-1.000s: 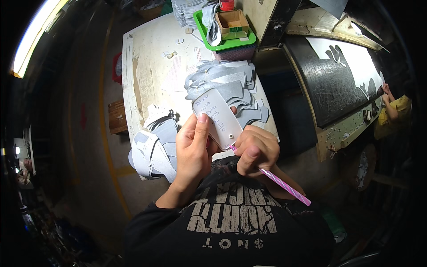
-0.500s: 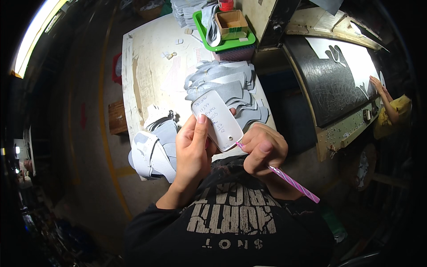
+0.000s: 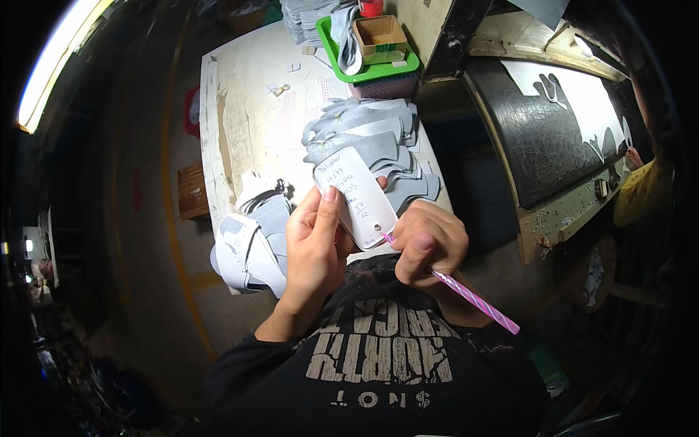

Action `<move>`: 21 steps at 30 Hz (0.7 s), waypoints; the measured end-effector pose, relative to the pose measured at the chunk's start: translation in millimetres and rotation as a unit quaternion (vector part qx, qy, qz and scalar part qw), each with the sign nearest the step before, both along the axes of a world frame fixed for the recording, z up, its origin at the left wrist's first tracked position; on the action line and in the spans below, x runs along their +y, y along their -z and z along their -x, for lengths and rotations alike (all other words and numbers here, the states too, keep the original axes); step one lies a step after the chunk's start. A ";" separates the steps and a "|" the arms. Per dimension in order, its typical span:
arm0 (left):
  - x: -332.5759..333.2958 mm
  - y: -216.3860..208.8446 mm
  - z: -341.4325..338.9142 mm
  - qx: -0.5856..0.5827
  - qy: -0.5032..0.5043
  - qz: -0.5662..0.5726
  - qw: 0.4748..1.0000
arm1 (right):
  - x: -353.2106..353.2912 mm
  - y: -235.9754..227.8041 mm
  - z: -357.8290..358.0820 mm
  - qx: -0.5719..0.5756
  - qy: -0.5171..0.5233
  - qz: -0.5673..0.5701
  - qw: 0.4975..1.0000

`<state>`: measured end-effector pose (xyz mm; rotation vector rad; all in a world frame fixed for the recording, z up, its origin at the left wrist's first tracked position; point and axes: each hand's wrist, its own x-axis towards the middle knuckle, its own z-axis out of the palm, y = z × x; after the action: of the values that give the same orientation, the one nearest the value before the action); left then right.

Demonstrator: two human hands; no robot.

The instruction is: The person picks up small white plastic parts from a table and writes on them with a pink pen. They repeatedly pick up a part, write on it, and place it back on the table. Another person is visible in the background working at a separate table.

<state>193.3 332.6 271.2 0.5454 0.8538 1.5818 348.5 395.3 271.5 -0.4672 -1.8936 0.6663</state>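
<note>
My left hand [image 3: 315, 237] grips a white tag [image 3: 354, 191] with rounded corners, thumb on its face and fingers behind. Handwriting covers the tag, and a small metal eyelet shows near its lower end. In my right hand [image 3: 431, 242] is a pink and white striped pen [image 3: 477, 302], its tip touching or nearly touching the tag just below the eyelet. Beyond the tag lie fanned bundles of grey cut pieces [image 3: 364, 124] on the white table [image 3: 244, 95]. Left of my left hand, another tied bundle of grey and white pieces [image 3: 251, 247] sits at the table's near edge.
A green tray [image 3: 375, 73] with a cardboard box [image 3: 380, 38] stands at the table's far right. To the right is a machine with a scored black bed [image 3: 520, 120] and a white sheet [image 3: 575, 95] on it. A co-worker's yellow sleeve [image 3: 635, 191] shows beside it.
The pen tip has shifted slightly left along the tag, and my right hand has moved a little with it. The co-worker's hand has drawn back from the white sheet.
</note>
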 end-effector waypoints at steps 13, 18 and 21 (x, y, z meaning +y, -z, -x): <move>2.2 -3.7 -2.5 0.015 -0.017 0.014 1.000 | 0.3 2.9 0.4 0.009 0.015 0.006 1.000; 1.9 -5.7 -3.5 0.017 -0.021 0.023 0.999 | 0.6 3.0 -0.2 0.015 0.014 0.008 1.000; 2.4 -5.4 -3.8 0.019 -0.019 0.023 0.999 | 0.6 2.3 -1.1 0.006 0.015 0.005 1.000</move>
<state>197.1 335.0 276.5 0.5313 0.9321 1.5876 349.5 395.9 269.3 -0.4953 -1.8688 0.6570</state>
